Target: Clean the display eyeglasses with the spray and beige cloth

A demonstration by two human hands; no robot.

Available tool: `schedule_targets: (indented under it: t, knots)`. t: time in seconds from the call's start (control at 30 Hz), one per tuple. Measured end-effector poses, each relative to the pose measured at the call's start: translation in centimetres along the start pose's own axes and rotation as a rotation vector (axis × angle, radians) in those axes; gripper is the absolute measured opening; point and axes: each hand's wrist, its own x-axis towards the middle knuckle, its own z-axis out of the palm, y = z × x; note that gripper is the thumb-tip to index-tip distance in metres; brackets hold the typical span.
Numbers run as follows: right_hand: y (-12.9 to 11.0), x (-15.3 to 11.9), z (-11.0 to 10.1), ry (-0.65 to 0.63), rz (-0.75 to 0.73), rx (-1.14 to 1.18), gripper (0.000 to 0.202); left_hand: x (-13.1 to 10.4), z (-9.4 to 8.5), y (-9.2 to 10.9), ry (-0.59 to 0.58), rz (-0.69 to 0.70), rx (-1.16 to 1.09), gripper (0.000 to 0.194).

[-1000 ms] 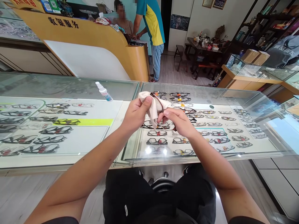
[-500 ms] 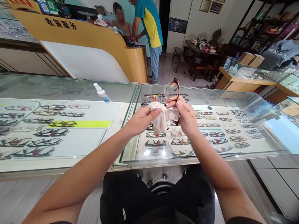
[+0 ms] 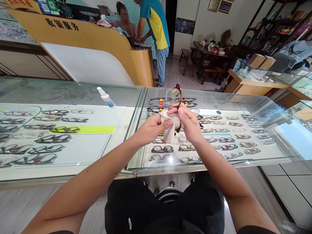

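Observation:
Above the glass display case, my right hand [image 3: 190, 123] grips a pair of eyeglasses [image 3: 180, 94] by the bridge area. The dark reddish-brown frame is held upright on its side, one round lens above the other. My left hand [image 3: 153, 127] pinches a whitish cloth [image 3: 168, 135] between thumb and fingers. Part of this cloth lies against the lower lens and covers much of it. Both hands are nearly touching at the glasses.
Rows of eyeglasses lie inside the glass display case [image 3: 136, 130] beneath my hands. A white spray bottle [image 3: 106, 97] stands on its top at left. Beyond are a yellow counter [image 3: 97, 39], a seated person and a standing person [image 3: 158, 29]. A stool [image 3: 168, 195] is below.
My right hand has brought the glasses slightly left and down, toward my left hand. The cloth now covers the lower lens, which showed clear of it before.

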Motion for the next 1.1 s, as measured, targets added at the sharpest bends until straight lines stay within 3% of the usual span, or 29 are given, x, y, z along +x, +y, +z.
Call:
schedule_targets:
  t: [0.4,0.6,1.1]
  knots:
    - [0.3,-0.2,0.4,-0.010,0.002,-0.036,0.047,-0.1,0.2,-1.3,0.038,-0.081,-0.071,0.069]
    - [-0.1,-0.2,0.5,-0.042,-0.010,-0.076,0.050,-0.1,0.1,-1.1,0.111,-0.012,0.000,0.070]
    - [0.3,-0.3,0.6,-0.061,-0.006,-0.108,0.051,0.3,0.0,-1.0,0.090,-0.058,-0.057,0.058]
